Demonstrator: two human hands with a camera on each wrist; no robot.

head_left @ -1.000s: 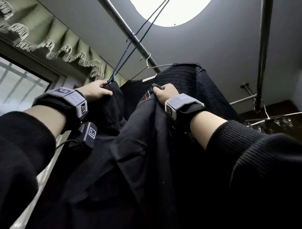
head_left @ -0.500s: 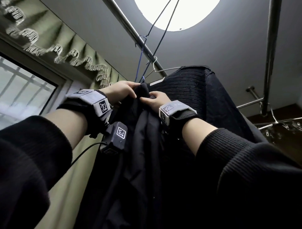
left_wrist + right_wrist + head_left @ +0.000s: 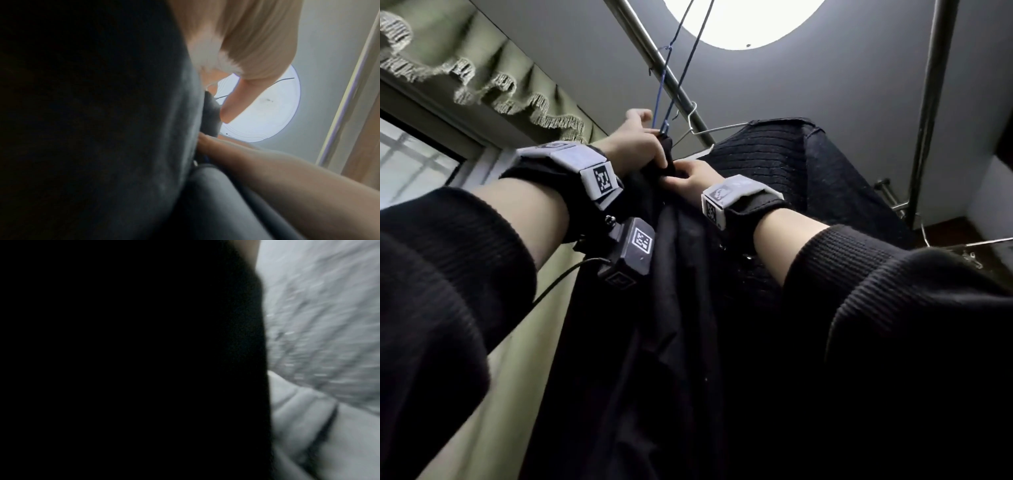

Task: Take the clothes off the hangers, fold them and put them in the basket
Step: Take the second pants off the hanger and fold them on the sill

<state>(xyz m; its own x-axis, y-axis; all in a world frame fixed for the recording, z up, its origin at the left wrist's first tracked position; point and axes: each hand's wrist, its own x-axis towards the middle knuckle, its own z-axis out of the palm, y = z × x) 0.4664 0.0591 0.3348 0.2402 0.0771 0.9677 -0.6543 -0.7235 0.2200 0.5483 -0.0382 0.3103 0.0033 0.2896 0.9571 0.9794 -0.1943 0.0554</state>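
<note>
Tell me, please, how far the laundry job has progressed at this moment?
Early. Done: nothing visible; no basket in view. In hand: left hand and right hand grip the top of a black garment at the rail. Left: the ribbed black garment hangs on its wire hanger; folding.

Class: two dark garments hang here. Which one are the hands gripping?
The smooth black garment in front, bunched at its top by the left hand and right hand; the ribbed black knit behind hangs untouched on its wire hanger.

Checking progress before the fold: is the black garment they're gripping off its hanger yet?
Cannot tell. Both hands, left hand and right hand, bunch the black garment at its top, hiding any hanger inside; it hangs unfolded below the rail.
</note>
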